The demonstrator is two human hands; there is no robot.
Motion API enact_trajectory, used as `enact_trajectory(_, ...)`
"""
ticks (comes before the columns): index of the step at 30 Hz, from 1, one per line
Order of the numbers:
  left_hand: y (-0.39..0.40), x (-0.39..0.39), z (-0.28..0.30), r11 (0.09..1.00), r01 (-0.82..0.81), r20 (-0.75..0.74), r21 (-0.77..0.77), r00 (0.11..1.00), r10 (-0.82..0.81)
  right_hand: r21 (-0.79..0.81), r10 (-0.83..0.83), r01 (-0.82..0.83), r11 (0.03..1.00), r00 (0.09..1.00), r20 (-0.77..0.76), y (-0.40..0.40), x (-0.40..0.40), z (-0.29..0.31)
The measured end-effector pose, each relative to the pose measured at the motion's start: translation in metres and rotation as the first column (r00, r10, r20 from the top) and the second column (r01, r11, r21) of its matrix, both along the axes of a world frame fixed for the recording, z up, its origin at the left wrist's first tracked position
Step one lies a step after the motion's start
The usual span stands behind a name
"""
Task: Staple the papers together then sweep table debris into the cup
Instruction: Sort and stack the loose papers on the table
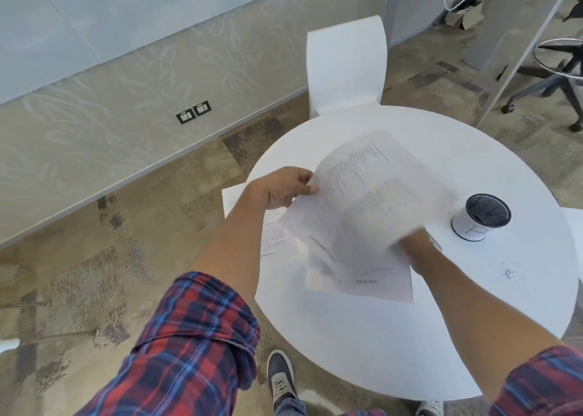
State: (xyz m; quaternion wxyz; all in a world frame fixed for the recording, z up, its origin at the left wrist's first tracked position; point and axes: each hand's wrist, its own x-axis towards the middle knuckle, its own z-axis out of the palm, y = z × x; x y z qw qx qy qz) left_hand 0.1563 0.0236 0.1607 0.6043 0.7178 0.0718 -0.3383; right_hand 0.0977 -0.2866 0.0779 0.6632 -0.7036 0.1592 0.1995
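Note:
Above the round white table (394, 346), my left hand (284, 188) pinches the left edge of a printed sheet of paper (372, 194), which is lifted and blurred. My right hand (413, 251) is partly hidden under that sheet's right side and seems to grip it too. More printed papers (375, 283) lie flat on the table beneath, one (271, 229) sticking out past the table's left edge. A white cup (479, 218) with a dark inside stands upright to the right of the papers. A small speck of debris (507, 273) lies on the table near the cup. No stapler is visible.
A white chair (347, 65) stands behind the table. An office chair base (555, 77) is at the far right on the patterned carpet. My shoes (280, 381) show below the table's near edge. A wall with sockets (193, 112) runs along the left.

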Motion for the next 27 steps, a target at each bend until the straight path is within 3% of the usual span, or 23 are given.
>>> enact_trajectory(3,0.007,-0.012,-0.047,0.98,-0.167,-0.084,0.105,0.981,0.176,0.059,-0.016,0.015,0.998,1.0,0.014,-0.001,0.006,-0.014)
enact_trajectory(10,0.0,-0.041,-0.083,0.955,-0.269,-0.227,0.126,0.929,0.291,0.145,-0.043,0.041,0.989,0.999,0.007,0.002,0.008,-0.028)
enact_trajectory(13,-0.002,-0.048,-0.089,0.949,-0.298,-0.177,0.102,0.933,0.312,0.184,-0.075,0.079,0.98,0.997,-0.024,0.009,0.009,-0.029)
enact_trajectory(17,-0.005,-0.058,-0.104,0.91,-0.402,-0.036,0.1,0.913,0.407,0.368,-0.113,0.145,0.919,0.988,-0.106,0.019,0.008,-0.022)
enact_trajectory(23,-0.004,-0.07,-0.115,0.925,-0.308,-0.03,0.223,0.946,0.322,0.11,0.012,-0.007,0.994,0.999,-0.044,0.031,0.007,-0.028)
enact_trajectory(25,0.006,-0.074,-0.118,0.896,-0.368,0.002,0.248,0.925,0.379,0.097,0.019,-0.013,0.995,0.998,-0.054,0.034,0.006,-0.03)
enact_trajectory(27,0.02,-0.079,-0.125,0.815,-0.449,0.095,0.367,0.889,0.447,0.095,0.029,-0.022,0.995,0.997,-0.067,0.035,0.005,-0.033)
